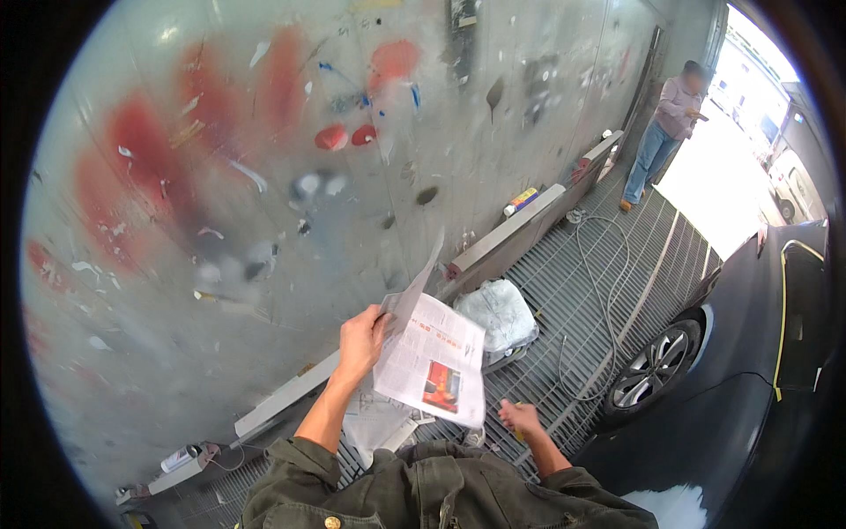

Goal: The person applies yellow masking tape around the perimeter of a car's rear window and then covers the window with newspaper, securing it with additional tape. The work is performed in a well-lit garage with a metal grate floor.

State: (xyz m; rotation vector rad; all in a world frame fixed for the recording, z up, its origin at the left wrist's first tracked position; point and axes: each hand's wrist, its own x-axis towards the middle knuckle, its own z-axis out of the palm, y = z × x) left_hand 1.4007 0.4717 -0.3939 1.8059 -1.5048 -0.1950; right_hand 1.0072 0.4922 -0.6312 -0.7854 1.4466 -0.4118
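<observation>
Sheets of newspaper (410, 366) hang in front of me, printed with text columns and a colour picture. My left hand (359, 342) is closed on their upper left edge, and one sheet stands up from the rest. Low and to the right of the paper is my right hand (522, 419), its fingers curled in. A bit of something yellow (518, 434) shows at that hand; too little of it is visible to name. More pale paper (374, 423) lies below the newspaper, close to my body.
A dark car (749, 353) with yellow tape on it stands at the right, its wheel (652, 366) on the grated floor. A plastic-covered bundle (496, 317) and a looping hose (608, 304) lie nearby. A paint-marked wall (264, 194) runs left; another person (665, 123) stands far right.
</observation>
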